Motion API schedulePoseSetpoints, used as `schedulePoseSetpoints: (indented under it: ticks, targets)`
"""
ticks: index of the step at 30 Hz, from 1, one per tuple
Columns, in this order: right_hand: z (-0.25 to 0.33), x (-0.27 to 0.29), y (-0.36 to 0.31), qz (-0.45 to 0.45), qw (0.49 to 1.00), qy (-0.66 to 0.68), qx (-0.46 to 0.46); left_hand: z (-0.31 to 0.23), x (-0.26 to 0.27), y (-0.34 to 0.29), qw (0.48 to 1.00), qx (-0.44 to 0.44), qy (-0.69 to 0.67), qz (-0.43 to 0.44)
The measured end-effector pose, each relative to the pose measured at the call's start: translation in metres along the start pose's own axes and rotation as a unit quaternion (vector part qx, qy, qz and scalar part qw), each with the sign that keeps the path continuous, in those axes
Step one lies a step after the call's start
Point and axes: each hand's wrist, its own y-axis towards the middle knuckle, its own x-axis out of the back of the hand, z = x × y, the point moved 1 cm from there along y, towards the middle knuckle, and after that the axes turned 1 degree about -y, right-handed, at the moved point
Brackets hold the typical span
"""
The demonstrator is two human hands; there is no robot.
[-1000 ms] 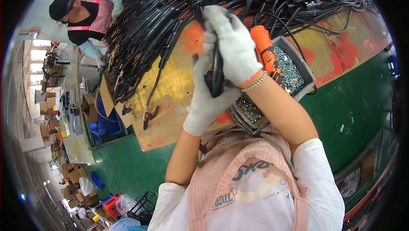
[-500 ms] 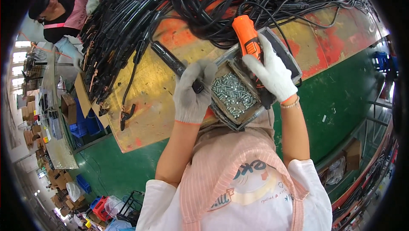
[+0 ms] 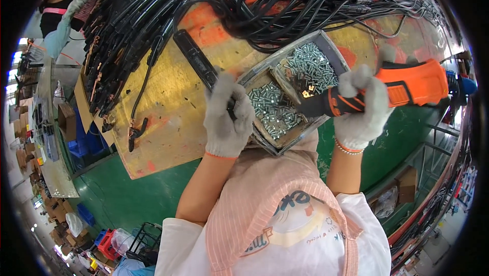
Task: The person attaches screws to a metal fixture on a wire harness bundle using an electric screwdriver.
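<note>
Handling a power tool over loose screws seems to call for a steady wrist: the orange-and-black power screwdriver (image 3: 415, 85) lies almost level, its dark nose pointing left above the two-compartment box (image 3: 334, 50), so a light, controlled approach would probably disturb the small silvery screws (image 3: 310, 62) least. Whether the nose touches any of them, I cannot tell. The black tubular handle (image 3: 196, 61) slants up and to the left over the worn yellow-and-red tabletop (image 3: 153, 141), just beside the box; a firm hold near its lower end, with fingertips well clear of the tool's nose and slack in the black cable at its upper end, should stop it from twisting. As for the fingers, the gloved left hand (image 3: 227, 118) has them curled closed around the lower part of the handle, hiding its end against the palm. The gloved right hand (image 3: 364, 110) wraps the screwdriver's body, fingers bent over the top and spread only as wide as the casing; the blur there leaves the exact place of each fingertip unclear. Both hands appear to have secure holds.
</note>
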Motion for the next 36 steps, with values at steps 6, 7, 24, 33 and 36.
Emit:
schedulePoseSetpoints:
  ticks: [6,7,24,33,36]
  targets:
    - [-0.023,0.005,-0.017,-0.049,0.998,-0.024,-0.027,0.004,0.004,0.007,0.996,-0.035,0.058,-0.051]
    - [-0.025,0.005,-0.018,-0.068,0.996,0.017,-0.048,0.005,0.005,0.008,0.997,-0.047,0.045,-0.049]
    - [-0.004,0.008,-0.009,-0.057,0.996,-0.066,0.017,0.011,-0.024,0.005,0.966,-0.072,0.191,-0.159]
    - [0.037,-0.008,-0.006,0.036,0.987,0.159,-0.008,0.030,-0.015,0.000,0.978,-0.044,0.174,-0.108]
    - [0.032,-0.020,-0.007,0.051,0.986,0.157,0.014,0.029,-0.016,0.001,0.977,-0.029,0.179,-0.115]
